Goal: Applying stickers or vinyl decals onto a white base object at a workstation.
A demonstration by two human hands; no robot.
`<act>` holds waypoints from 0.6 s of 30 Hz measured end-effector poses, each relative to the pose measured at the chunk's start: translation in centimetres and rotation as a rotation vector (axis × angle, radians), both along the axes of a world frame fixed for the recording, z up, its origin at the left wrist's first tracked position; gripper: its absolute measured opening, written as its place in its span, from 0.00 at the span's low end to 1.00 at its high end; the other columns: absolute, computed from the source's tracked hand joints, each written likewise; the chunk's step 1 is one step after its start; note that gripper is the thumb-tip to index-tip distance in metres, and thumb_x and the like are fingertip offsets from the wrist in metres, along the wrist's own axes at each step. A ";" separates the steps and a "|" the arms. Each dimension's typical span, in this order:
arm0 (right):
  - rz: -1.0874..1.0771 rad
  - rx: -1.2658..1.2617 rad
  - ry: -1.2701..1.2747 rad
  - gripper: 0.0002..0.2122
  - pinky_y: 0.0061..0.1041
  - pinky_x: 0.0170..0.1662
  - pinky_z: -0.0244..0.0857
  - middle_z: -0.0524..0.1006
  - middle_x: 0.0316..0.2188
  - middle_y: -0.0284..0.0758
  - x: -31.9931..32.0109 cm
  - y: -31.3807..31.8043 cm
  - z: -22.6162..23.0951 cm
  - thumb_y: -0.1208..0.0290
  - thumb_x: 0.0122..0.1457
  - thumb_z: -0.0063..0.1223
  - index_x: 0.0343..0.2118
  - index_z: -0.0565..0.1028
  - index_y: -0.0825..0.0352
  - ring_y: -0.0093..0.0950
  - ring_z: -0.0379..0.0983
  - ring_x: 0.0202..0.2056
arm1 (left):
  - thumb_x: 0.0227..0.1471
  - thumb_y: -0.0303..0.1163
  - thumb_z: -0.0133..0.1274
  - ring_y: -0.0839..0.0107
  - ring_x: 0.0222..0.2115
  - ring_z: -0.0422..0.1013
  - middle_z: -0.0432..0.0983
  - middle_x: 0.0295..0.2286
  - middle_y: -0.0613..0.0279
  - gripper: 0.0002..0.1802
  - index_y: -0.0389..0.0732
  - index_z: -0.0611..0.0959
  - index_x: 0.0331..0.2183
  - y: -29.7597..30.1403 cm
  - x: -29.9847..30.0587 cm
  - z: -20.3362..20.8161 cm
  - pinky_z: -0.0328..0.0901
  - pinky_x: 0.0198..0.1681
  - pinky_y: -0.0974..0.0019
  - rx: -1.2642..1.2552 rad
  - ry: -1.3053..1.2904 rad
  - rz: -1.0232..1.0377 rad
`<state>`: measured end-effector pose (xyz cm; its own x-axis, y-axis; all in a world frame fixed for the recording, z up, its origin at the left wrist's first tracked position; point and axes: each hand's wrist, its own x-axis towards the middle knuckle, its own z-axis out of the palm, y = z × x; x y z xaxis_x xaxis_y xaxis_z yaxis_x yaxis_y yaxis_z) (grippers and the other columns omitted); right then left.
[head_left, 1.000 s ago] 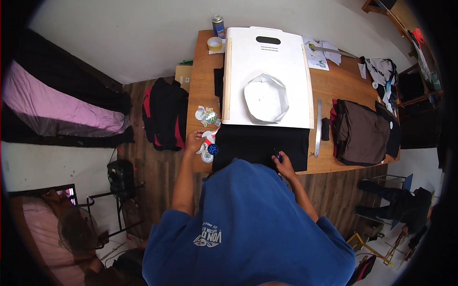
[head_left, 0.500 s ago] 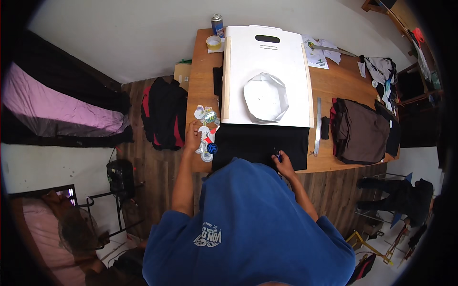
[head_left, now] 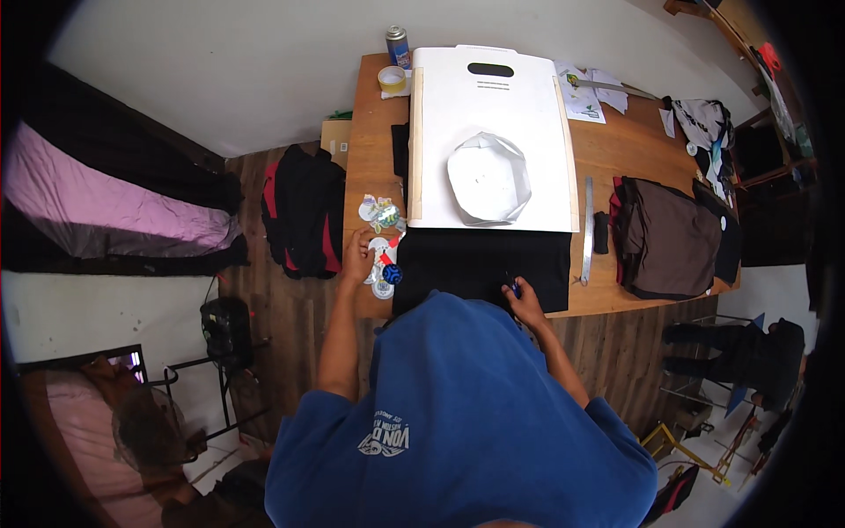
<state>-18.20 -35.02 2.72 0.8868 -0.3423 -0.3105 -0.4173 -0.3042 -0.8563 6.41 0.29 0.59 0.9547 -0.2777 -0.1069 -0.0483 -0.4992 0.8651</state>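
Observation:
My left hand [head_left: 358, 257] is at the table's left edge, fingers curled and touching the edge of a group of round printed patches [head_left: 383, 288]. Whatever is between its fingertips is too small to make out. One blue and black round patch [head_left: 393, 274] lies beside the fingers, among white, red and green ones. My right hand [head_left: 526, 304] is closed around a small tool with a blue handle and dark tip [head_left: 514, 286], over the near right part of a black cloth [head_left: 466, 255]. The cloth runs under a white board [head_left: 537, 106], on which sits a many-sided, open white paper tray [head_left: 488, 213].
A spray can [head_left: 398, 46] and tape roll [head_left: 392, 81] stand at the back left. Right of the board lie a metal ruler [head_left: 588, 238], a small black roll [head_left: 601, 233] and folded brown clothes [head_left: 664, 238]. A person in dark clothes [head_left: 766, 361] stands further right.
My hands stay almost where they were, left at the patches and right around the blue-handled tool. The view has shifted slightly. The person at the right has changed posture.

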 end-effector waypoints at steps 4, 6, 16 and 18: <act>-0.001 0.012 0.013 0.12 0.26 0.31 0.60 0.66 0.20 0.31 -0.3 -0.1 -1.5 0.64 0.59 0.54 0.30 0.68 0.68 0.21 0.62 0.25 | 0.44 0.15 0.54 0.72 0.25 0.69 0.72 0.25 0.61 0.29 0.43 0.73 0.50 0.0 -0.1 0.3 0.66 0.29 0.70 0.011 -0.051 0.021; -0.001 0.013 0.018 0.12 0.27 0.31 0.60 0.66 0.20 0.32 0.1 0.1 -0.9 0.64 0.59 0.54 0.30 0.68 0.69 0.21 0.62 0.25 | 0.43 0.16 0.55 0.72 0.25 0.70 0.74 0.25 0.60 0.27 0.42 0.75 0.49 -0.2 -0.2 0.5 0.66 0.29 0.69 -0.003 -0.094 0.033; -0.009 0.013 0.012 0.12 0.27 0.30 0.60 0.66 0.20 0.32 0.6 0.0 0.7 0.64 0.59 0.54 0.29 0.68 0.68 0.22 0.62 0.25 | 0.50 0.22 0.56 0.71 0.27 0.74 0.79 0.28 0.59 0.16 0.40 0.80 0.43 -1.3 -1.7 2.9 0.66 0.30 0.68 0.130 -0.426 0.173; -0.002 -0.002 -0.012 0.12 0.27 0.30 0.60 0.66 0.20 0.32 0.1 -0.1 -0.9 0.64 0.59 0.54 0.29 0.68 0.68 0.22 0.62 0.25 | 0.52 0.22 0.55 0.75 0.27 0.74 0.79 0.28 0.60 0.15 0.39 0.80 0.44 -1.6 -1.4 2.6 0.66 0.29 0.71 0.015 -0.343 0.266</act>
